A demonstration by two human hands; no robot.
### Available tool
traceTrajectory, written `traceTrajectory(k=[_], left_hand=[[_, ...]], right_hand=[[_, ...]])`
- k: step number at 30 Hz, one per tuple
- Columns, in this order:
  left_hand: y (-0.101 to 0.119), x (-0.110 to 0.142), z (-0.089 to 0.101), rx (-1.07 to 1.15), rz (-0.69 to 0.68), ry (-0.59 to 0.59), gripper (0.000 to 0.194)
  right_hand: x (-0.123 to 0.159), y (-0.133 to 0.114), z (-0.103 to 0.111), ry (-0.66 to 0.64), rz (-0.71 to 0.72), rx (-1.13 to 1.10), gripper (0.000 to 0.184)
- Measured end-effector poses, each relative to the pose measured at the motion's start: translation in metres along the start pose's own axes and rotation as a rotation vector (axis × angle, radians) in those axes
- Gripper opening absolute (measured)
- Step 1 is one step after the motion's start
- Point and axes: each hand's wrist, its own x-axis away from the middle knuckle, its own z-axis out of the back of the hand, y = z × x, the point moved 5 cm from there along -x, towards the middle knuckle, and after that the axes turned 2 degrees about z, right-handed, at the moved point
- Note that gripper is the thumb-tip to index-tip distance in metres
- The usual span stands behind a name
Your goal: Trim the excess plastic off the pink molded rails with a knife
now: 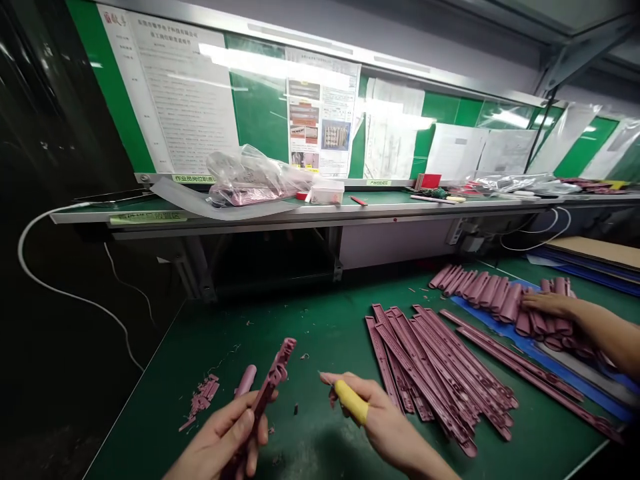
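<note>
My left hand point(225, 433) is closed around a long mauve plastic strip point(273, 380), tilted upward with its moulded, notched end above my fingers. Just behind it lies a short, rounded mauve piece point(246, 380) on the green table. My right hand point(373, 413) is to the right of the strip, apart from it, with a yellow cover point(351, 402) on one finger. Its fingers are pinched together; a small tip seems to stick out, too small to name. To the right of that hand lies a loose pile of similar mauve strips point(430, 367).
Mauve scraps point(200, 400) lie at the left on the green table point(320, 313). Another person's hand point(550, 305) touches a row of rounded mauve pieces point(493, 293) on blue sheeting. Across the back runs a shelf point(380, 212) holding a plastic bag point(255, 173) and a small clear box point(327, 192).
</note>
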Motion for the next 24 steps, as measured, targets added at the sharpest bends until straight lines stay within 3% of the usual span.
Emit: traceTrajectory(k=[3, 6, 9, 14, 20, 24], left_hand=[[0.032, 0.011, 0.007, -0.286, -0.116, -0.159, 0.04], [0.065, 0.022, -0.003, -0.45, -0.189, -0.29, 0.037], [0.084, 0.028, -0.016, -0.538, -0.245, -0.336, 0.037], [0.082, 0.028, -0.017, -0.59, -0.285, -0.321, 0.039], [0.075, 0.029, -0.008, -0.631, -0.353, -0.254, 0.04], [0.072, 0.029, -0.006, -0.617, -0.352, -0.269, 0.046]], right_hand=[[0.006, -0.023, 0.009, -0.059, 0.058, -0.082, 0.036], [0.009, -0.05, -0.001, -0.153, 0.153, -0.193, 0.032], [0.01, -0.067, -0.015, -0.214, 0.196, -0.27, 0.028], [0.008, -0.072, -0.029, -0.272, 0.201, -0.275, 0.03], [0.007, -0.076, -0.032, -0.31, 0.226, -0.327, 0.029], [0.008, -0.076, -0.035, -0.382, 0.242, -0.402, 0.027]])
